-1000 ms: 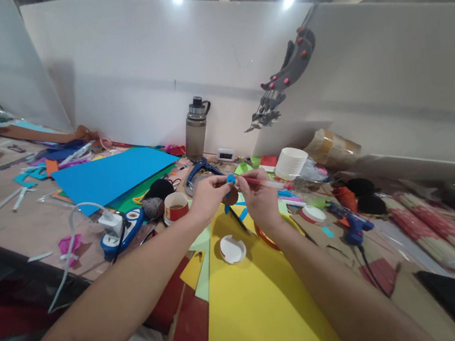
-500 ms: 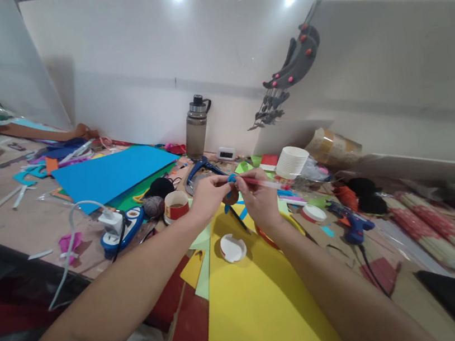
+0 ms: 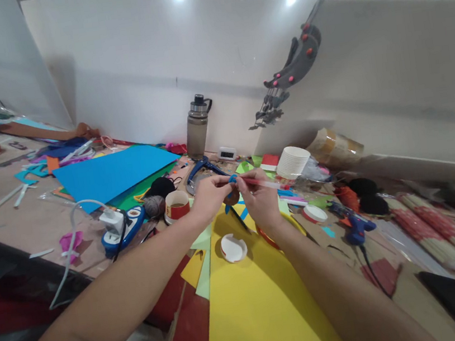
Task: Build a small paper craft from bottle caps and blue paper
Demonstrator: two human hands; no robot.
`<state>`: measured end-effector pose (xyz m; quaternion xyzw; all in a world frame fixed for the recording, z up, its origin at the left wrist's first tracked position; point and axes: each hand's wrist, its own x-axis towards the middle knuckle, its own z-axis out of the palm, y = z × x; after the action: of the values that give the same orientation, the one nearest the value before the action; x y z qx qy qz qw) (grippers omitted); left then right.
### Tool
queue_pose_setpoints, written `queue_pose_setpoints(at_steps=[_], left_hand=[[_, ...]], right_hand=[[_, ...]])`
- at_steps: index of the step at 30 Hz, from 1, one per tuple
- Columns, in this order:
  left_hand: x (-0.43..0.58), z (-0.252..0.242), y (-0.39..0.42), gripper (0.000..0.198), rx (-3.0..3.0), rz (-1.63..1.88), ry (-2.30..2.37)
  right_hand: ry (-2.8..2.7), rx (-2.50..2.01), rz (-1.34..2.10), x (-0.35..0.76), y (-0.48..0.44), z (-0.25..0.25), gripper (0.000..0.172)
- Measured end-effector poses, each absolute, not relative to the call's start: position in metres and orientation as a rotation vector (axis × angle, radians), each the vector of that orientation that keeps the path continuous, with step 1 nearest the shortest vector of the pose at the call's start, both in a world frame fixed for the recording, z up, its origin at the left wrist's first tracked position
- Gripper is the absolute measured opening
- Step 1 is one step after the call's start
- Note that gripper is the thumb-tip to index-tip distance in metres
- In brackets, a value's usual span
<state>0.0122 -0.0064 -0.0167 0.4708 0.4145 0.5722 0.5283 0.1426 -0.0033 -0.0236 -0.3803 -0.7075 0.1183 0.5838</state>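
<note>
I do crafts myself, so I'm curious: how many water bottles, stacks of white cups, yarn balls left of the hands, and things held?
water bottle: 1
stack of white cups: 1
yarn balls left of the hands: 2, black, grey
held things: 2, craft piece in left hand, red stick in right hand
Total: 6

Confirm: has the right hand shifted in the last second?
No. The right hand, pinching a thin red stick, keeps its place against the white lid and water bottle; the left hand holds the blue-and-brown piece.
</note>
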Motion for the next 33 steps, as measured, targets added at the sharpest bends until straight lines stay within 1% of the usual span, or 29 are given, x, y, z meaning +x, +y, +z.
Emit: queue_pose_setpoints(at_steps=[21, 33], left_hand=[[0.0119, -0.0178, -0.0061, 0.019, 1.128, 1.361, 0.961], [0.0120, -0.0195, -0.0057, 0.022, 1.156, 1.346, 0.935]], right_hand=[[-1.648, -0.910, 0.264, 0.1416, -0.0040, -0.0226, 0.012], [-1.645, -0.925, 0.267, 0.1411, -0.0051, -0.0222, 0.012]])
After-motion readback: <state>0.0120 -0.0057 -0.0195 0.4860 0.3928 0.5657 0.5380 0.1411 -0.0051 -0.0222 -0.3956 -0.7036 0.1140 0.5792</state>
